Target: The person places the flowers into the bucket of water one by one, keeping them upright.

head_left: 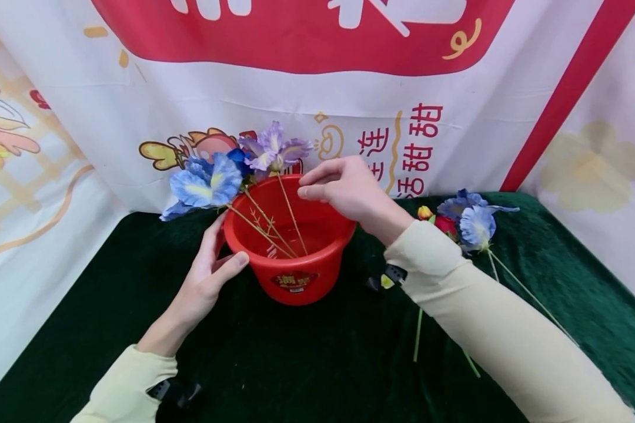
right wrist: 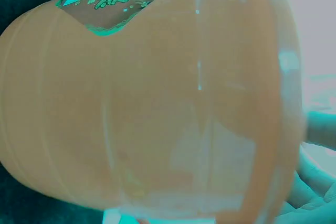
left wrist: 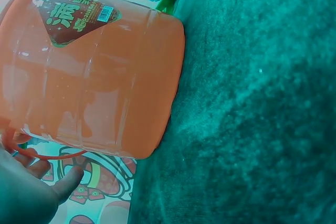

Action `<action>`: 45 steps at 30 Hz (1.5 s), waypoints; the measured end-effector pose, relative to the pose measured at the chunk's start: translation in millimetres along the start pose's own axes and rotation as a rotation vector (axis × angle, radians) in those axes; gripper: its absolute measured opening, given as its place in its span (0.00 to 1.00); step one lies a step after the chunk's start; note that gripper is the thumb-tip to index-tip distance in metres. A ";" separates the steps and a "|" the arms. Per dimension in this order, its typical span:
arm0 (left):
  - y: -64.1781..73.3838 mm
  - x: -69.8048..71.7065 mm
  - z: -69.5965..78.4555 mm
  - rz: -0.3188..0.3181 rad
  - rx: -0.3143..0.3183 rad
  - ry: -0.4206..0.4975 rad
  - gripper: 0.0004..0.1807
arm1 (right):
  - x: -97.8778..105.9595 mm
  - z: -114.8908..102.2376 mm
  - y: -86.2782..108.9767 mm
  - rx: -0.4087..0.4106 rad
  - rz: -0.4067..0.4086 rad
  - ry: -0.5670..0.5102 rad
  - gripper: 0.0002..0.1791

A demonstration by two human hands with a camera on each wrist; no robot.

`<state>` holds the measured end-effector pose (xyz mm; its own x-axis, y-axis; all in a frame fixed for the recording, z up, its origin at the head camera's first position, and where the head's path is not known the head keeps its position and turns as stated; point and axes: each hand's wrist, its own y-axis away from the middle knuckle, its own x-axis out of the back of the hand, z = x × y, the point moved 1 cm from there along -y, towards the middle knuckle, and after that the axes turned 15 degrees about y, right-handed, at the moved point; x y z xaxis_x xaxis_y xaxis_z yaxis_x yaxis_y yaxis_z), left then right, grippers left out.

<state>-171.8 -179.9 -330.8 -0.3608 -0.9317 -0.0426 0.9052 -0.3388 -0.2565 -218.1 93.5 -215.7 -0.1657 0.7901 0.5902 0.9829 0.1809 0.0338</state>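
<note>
Head feed: the red bucket [head_left: 323, 275] stands upright mid-table [head_left: 296, 364]. My left grip [head_left: 205, 281] holds it at the left rim, thumb on the near side. I have the right grip [head_left: 351, 191] over the right part of the opening, fingers relaxed, narrow gap to the thumb, beside the purple flower [head_left: 275, 150]; stem contact: cannot tell. Its stem and the light blue flower's [head_left: 207, 183] lean inside, blooms far left. Blue flowers [head_left: 478, 228] lie right, beyond the right sleeve [head_left: 487, 317].
</note>
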 end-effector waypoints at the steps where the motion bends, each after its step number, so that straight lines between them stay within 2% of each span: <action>1: -0.1 -0.2 0.0 -0.001 0.000 0.001 0.39 | 3.5 3.1 3.0 -0.001 0.008 -0.014 0.11; 6: -0.4 -0.9 -0.6 -0.001 0.000 0.001 0.39 | 21.6 18.9 17.5 0.000 0.058 -0.076 0.14; 11: -0.9 -1.3 0.0 0.000 0.004 -0.002 0.39 | 40.3 36.9 32.5 -0.053 0.090 -0.112 0.16; 17: 0.3 0.0 0.8 0.005 0.000 0.002 0.39 | 53.2 63.9 42.5 -0.069 0.121 -0.191 0.17; 19: 0.7 0.4 0.9 0.003 -0.001 0.006 0.39 | 57.2 74.6 45.1 -0.086 0.128 -0.183 0.19; 26: 0.7 0.8 1.0 -0.005 -0.006 0.017 0.39 | 69.1 114.4 56.5 -0.221 0.131 -0.074 0.25; 31: 0.1 -0.2 0.1 -0.004 -0.004 0.014 0.39 | 74.6 142.1 65.7 -0.242 0.127 -0.056 0.26; 38: 0.2 -0.4 0.1 -0.004 0.001 0.015 0.39 | 67.7 171.3 77.7 -0.286 0.104 -0.017 0.28; 45: 0.0 -0.8 1.0 0.006 0.011 0.007 0.40 | 56.9 187.7 83.7 -0.340 0.116 0.023 0.29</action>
<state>-171.3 -179.2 -329.9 -0.3568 -0.9328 -0.0506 0.9097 -0.3346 -0.2458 -160.3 263.6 -330.6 -0.0536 0.7800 0.6234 0.9661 -0.1175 0.2301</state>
